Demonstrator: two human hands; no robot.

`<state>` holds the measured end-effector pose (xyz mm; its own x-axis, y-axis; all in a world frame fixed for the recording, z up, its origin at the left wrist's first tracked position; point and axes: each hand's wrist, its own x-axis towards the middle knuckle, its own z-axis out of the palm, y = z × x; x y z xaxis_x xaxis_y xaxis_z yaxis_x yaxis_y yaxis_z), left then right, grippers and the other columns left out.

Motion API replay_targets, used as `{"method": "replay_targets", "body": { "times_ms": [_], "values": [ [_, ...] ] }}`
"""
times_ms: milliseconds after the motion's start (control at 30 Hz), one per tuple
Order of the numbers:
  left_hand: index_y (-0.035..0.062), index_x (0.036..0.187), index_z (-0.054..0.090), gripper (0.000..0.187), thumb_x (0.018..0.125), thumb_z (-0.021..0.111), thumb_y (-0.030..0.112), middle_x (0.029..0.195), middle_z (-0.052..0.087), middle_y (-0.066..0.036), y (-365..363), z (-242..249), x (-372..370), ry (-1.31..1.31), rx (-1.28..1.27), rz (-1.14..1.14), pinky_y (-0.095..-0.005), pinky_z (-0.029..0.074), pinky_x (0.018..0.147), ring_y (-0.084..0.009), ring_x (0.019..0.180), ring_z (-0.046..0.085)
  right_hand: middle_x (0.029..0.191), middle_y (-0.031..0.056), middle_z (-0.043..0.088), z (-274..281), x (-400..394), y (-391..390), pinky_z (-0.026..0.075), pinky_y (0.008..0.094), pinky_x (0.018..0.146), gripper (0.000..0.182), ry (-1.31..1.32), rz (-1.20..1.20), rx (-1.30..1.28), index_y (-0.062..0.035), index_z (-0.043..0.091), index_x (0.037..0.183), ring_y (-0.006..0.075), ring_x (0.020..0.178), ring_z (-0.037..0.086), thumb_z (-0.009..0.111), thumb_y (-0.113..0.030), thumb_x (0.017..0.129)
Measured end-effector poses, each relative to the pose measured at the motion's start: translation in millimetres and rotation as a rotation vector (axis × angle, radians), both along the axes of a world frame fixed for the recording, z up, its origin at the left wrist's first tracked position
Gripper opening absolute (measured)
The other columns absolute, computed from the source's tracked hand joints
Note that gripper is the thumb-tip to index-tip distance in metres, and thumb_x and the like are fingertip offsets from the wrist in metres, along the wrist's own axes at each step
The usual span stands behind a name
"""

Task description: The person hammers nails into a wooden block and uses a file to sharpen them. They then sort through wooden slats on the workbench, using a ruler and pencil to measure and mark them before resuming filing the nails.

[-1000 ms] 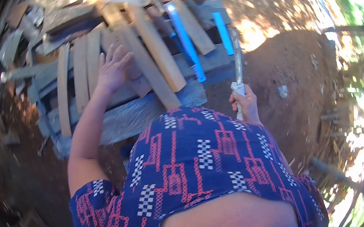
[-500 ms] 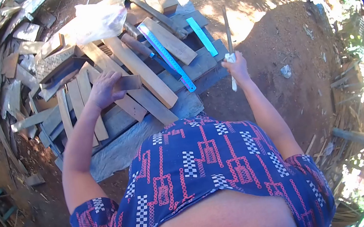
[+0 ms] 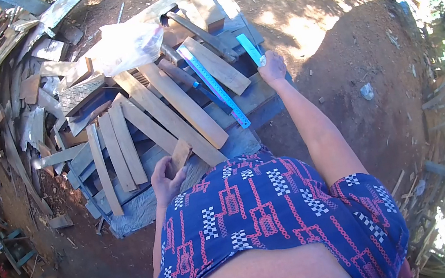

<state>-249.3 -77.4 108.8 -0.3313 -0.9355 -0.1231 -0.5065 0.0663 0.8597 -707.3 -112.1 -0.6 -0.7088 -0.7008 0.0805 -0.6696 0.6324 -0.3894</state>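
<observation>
My left hand (image 3: 166, 178) grips a short wooden block (image 3: 181, 155) between thumb and fingers, close to the front of my shirt. At the right edge of the bench (image 3: 238, 110), my right hand (image 3: 272, 67) is closed over the near end of a short blue-looking ruler (image 3: 247, 46). A small white bit shows at its fingers, but what they hold is hidden. Between the hands lie a longer ruler (image 3: 213, 84), a wooden-handled tool with a blue collar (image 3: 179, 74) and several wooden strips (image 3: 184, 104).
A clear plastic bag (image 3: 127, 46) lies at the back of the bench, near a long-handled tool (image 3: 202, 36). Scrap wood (image 3: 8, 86) is heaped on the left. Bare soil (image 3: 338, 90) lies to the right, with a crumpled scrap (image 3: 367, 92) on it.
My left hand has brought the block nearer my body and tilted it. My right hand has moved to the short ruler; the white-handled stick it held upright no longer shows clearly.
</observation>
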Motion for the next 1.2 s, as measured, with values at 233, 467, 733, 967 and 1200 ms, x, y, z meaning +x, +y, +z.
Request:
{"method": "replay_targets", "body": {
  "times_ms": [233,467,733,967,1200],
  "values": [
    [-0.0014,0.109,0.061,0.050,0.071,0.081,0.023,0.097,0.063,-0.007,8.6,-2.1,16.4,-0.042,0.099,0.066,-0.0278,0.047,0.079,-0.0147,0.084,0.056,0.090,0.0186,0.064,11.8,-14.0,-3.7,0.048,0.0496,0.080,0.027,-0.083,0.021,-0.087,-0.0069,0.054,0.099,0.0414,0.091,0.061,0.064,-0.013,0.076],
    [-0.0024,0.109,0.061,0.051,0.072,0.082,0.026,0.098,0.064,-0.011,4.1,-2.6,4.1,-0.097,0.076,0.046,-0.0289,0.049,0.082,-0.0189,0.087,0.061,0.084,0.0189,0.063,96.0,13.0,8.2,0.049,0.0446,0.072,0.029,-0.419,0.181,-0.404,-0.0035,0.051,0.096,0.0360,0.081,0.065,0.069,-0.010,0.073],
    [-0.0023,0.112,0.061,0.055,0.072,0.084,0.028,0.101,0.064,-0.010,5.2,-4.1,-8.9,-0.014,0.035,-0.006,-0.0297,0.049,0.084,-0.0185,0.091,0.061,0.086,0.0222,0.064,62.6,169.3,8.3,0.049,0.0454,0.071,0.036,-0.738,0.540,-0.289,-0.0027,0.053,0.098,0.0390,0.083,0.065,0.070,-0.016,0.069],
    [-0.0033,0.112,0.061,0.055,0.071,0.086,0.023,0.099,0.063,-0.005,2.3,-2.1,-26.4,0.043,0.070,-0.036,-0.0291,0.046,0.084,-0.0139,0.091,0.057,0.090,0.0222,0.064,74.4,191.4,0.1,0.048,0.0487,0.073,0.031,-0.718,0.580,-0.331,-0.0021,0.052,0.097,0.0418,0.086,0.063,0.068,-0.016,0.074],
    [0.0014,0.109,0.063,0.050,0.073,0.083,0.028,0.099,0.063,-0.010,-23.1,23.3,-95.7,-0.145,-0.039,-0.295,-0.0333,0.049,0.085,-0.0235,0.093,0.062,0.077,0.0104,0.064,116.8,103.4,112.3,0.048,0.0321,0.052,0.031,-0.774,0.051,-0.357,-0.0006,0.052,0.099,0.0217,0.058,0.063,0.072,-0.018,0.082]
  ]
}}
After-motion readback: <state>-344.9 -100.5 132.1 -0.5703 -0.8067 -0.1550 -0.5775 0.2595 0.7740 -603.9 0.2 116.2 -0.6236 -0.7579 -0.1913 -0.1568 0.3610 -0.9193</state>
